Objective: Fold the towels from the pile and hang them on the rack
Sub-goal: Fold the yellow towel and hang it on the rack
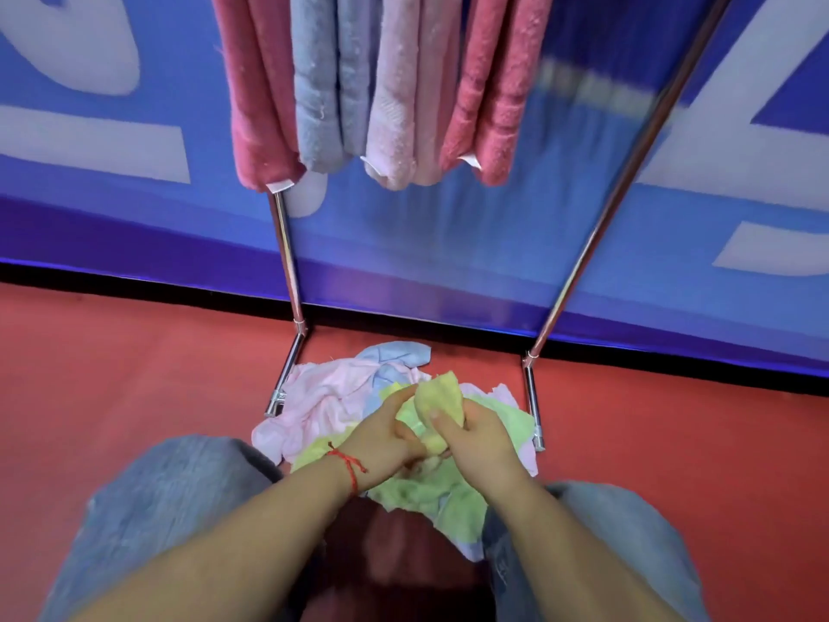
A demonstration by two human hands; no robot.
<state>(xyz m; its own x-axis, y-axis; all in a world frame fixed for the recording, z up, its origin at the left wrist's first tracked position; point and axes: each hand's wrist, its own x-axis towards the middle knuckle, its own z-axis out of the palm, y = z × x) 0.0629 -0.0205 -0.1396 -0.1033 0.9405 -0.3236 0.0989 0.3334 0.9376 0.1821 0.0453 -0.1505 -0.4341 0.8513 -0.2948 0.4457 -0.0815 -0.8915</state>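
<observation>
Looking down from the head view now, and both hands are in the pile (341,410) of towels on the red floor (134,374). The pile sits between the two chrome feet of the rack (287,262), right in front of my knees in grey-blue trousers (148,500). Pink, pale blue, green and yellow cloth, all crumpled together.

The yellow towel (437,397) is the one in play. My right hand (475,437) grips it, thumb pressed across the front of the cloth, fingers curled round behind, and a bunched end of it stands up above the hand. My left hand (381,442) is closed on the cloth just beside it, fingers curled into the yellow and green folds; which towel those fingers hold exactly, I cannot tell, the layers run together there. The two hands are almost touching. There's a red string bracelet (350,464) on the left wrist.

Up top, the rack carries folded towels hanging side by side: a dark pink towel (255,105) on the left, a grey-blue towel (323,83) next, a pale pink towel (403,105) in the middle, and another dark pink one (498,96) on the right. White labels show at some bottom edges. To the right of them, the space as far as the slanting post is bare of towels.

Behind the rack, a blue wall panel (448,240) with big white shapes on it meets the floor along a black strip.
</observation>
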